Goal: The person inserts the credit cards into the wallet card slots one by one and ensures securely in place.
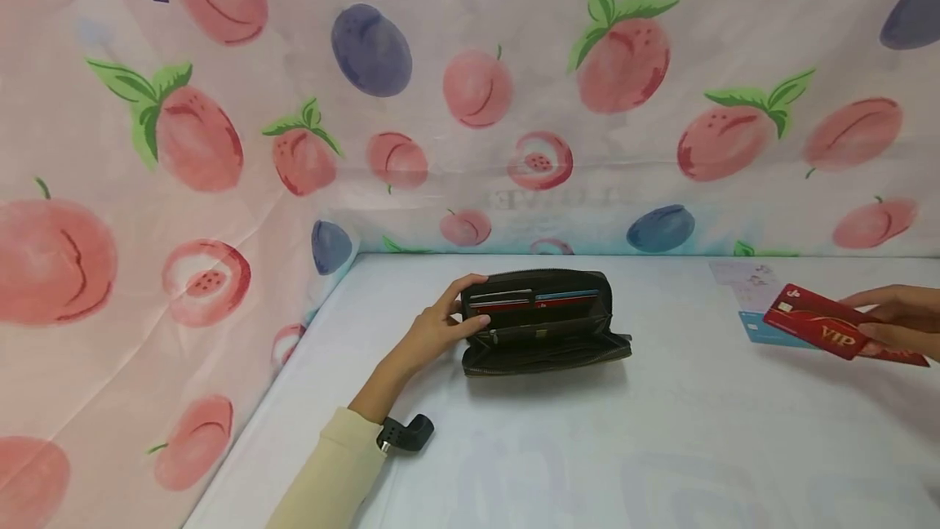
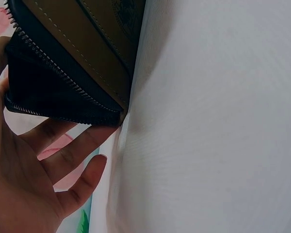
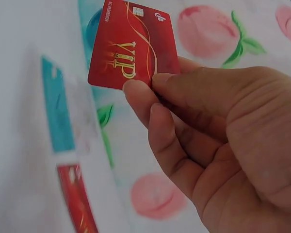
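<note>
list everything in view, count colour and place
table: 1, white, across the foreground
fruit-print backdrop: 1, pink, behind table
zip wallet: 1, black and brown, open mid-table
wallet cards: several, red and blue, inner slots
blue card: 1, blue, on table at right
red card: 1, red, right of blue card
pale card: 1, pinkish, beyond blue card
VIP card: 1, red, raised above table
sleeve: 1, cream, lower left
wrist strap: 1, black, beside sleeve
left hand: 1, gripping wallet
right hand: 1, pinching VIP card

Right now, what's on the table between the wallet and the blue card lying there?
Nothing: the head view shows only bare white table between the wallet and blue card.
</note>
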Motion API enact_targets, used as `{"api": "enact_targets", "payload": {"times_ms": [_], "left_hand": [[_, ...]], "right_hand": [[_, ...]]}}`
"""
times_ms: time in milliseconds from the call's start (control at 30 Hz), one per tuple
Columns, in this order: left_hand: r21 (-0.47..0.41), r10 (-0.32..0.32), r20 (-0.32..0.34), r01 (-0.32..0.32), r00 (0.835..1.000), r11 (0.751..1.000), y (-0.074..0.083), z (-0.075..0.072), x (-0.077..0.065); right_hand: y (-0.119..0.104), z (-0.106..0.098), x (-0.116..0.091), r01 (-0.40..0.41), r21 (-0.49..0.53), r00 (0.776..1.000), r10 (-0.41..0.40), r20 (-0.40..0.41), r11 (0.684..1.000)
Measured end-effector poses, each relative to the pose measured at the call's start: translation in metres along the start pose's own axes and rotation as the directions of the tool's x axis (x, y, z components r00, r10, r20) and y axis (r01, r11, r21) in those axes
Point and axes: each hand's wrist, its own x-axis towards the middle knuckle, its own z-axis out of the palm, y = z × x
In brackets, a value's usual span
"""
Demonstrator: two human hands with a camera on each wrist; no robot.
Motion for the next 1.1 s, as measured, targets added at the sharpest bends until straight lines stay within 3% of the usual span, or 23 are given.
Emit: {"api": "enact_targets", "payload": {"times_ms": [100, 167, 333, 833, 1100], "left_hand": [[0.001, 0.009, 0.006, -0.009, 1.0, 1.0, 0.017, -0.003, -0.009], [0.001, 0.009, 0.004, -0.009, 1.0, 1.0, 0.014, -0.003, -0.007], [0.001, 0.018, -0.004, -0.018, 1.0, 1.0, -0.016, 0.002, 0.008], [-0.016, 0.034, -0.01, -0.035, 0.999, 0.999, -0.019, 0.002, 0.006], [-0.016, 0.025, -0.009, -0.025, 1.0, 1.0, -0.019, 0.001, 0.007]], "right_hand": [[-0.024, -0.003, 0.006, -0.001, 0.021, 1.0, 0.001, 0.01, 1.0], [-0.039, -0.004, 0.01, 0.011, 0.026, 1.0, -0.011, 0.007, 1.0], [-0.067, -0.005, 0.019, 0.039, 0.026, 0.999, -0.039, 0.006, 0.999], [-0.152, 0.01, 0.051, 0.165, 0.191, 0.986, -0.156, -0.061, 0.968], [-0.173, 0.022, 0.065, 0.215, 0.226, 0.976, -0.203, -0.075, 0.95]]}}
